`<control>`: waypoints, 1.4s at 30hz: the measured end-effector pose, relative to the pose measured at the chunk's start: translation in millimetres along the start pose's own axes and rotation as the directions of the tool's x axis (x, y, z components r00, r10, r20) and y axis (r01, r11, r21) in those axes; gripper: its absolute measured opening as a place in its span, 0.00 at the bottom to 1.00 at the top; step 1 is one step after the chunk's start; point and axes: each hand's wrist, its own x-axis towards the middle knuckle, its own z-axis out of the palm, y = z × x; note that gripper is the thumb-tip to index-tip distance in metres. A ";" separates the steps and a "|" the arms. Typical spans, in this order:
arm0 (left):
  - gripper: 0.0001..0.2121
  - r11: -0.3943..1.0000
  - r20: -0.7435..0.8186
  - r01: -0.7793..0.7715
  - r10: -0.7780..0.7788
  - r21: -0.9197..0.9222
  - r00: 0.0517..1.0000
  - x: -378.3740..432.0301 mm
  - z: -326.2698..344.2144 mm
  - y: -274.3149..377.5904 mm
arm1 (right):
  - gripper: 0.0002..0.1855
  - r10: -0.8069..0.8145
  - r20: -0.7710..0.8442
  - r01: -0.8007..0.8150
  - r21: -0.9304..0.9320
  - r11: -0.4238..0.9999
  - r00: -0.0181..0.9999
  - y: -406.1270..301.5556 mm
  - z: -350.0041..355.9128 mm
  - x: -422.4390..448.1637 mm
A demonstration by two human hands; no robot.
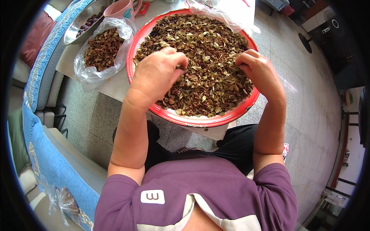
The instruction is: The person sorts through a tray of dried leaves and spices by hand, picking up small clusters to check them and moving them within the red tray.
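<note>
A large round enamel tray (199, 124) with a red rim holds a wide layer of dried leaves mixed with small reddish-brown husks or berries (202, 63). Over the tray's left part is my left hand (160, 73), its thumb and forefinger pinching a small dark bit of the plant matter. My right hand (260, 72) is at the tray's right edge, fingertips curled down at the leaves; whether they hold anything is hidden. Left of the tray, an open clear plastic bag (82, 68) contains more of the same dried mix.
The tray rests on a pale table (112, 86), overhanging its near edge. At the back left stand a metal bowl (70, 33) of round purple fruit and a pink cup (117, 10). Crumpled plastic film (222, 18) touches the tray's far rim. A blue-covered sofa (37, 124) is at left.
</note>
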 end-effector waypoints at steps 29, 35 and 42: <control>0.07 1.000 0.107 -0.019 0.019 -0.005 0.994 -18.3 -3.5 15.4 | 0.17 -0.326 0.060 0.305 0.223 0.926 0.944 -62.3 30.0 -2.5; 0.06 0.998 0.073 0.003 0.002 -0.067 0.997 -22.4 -17.4 8.7 | 0.21 -0.296 0.162 0.280 0.117 0.953 0.941 -83.7 34.9 -10.5; 0.05 0.970 -0.040 0.038 -0.049 -0.238 0.998 -17.7 -21.1 10.0 | 0.04 -0.269 0.121 0.250 0.152 0.956 0.956 -74.8 41.3 0.1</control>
